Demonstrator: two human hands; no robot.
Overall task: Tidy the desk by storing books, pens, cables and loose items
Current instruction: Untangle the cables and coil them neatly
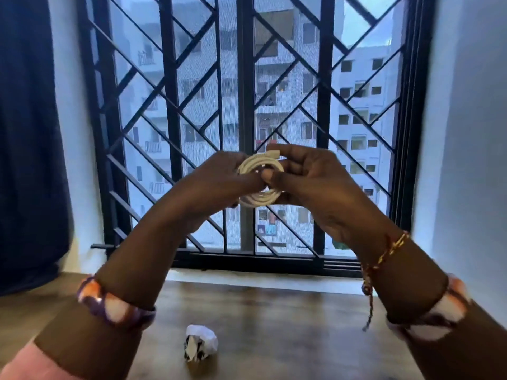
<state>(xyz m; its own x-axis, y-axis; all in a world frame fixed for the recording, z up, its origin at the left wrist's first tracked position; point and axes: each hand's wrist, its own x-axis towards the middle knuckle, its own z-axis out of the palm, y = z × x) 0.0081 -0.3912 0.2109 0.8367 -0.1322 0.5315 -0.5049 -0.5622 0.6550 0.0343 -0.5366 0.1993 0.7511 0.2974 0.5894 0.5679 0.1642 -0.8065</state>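
Cable (260, 182), white and wound into a flat coil, sits raised above the counter (274, 325), between your two hands and in front of the window grille (247, 78). Your left hand (219, 185) grasps the coil's left side, fingers curled round the loops and thumb pressed toward the coil's centre. Your right hand (310, 182) grasps the right side; its thumb meets the left thumb at the centre, while its forefinger and upper fingers pinch the cable's plug end (271, 154) at the top of the coil. Neither grip is released; both are closed on the cable.

Both forearms rise from the near edge, each with a patterned sleeve cuff pushed back. A thread bracelet (384, 256) circles your right wrist, its tail hanging loose.

On the counter, near and slightly left of centre, lies a crumpled paper (201, 342), white with dark marks, well apart from the hands. A dark curtain (30, 133) hangs at far left beside the window. Pale wall (466, 133) stands at right. Buildings show beyond the grille.
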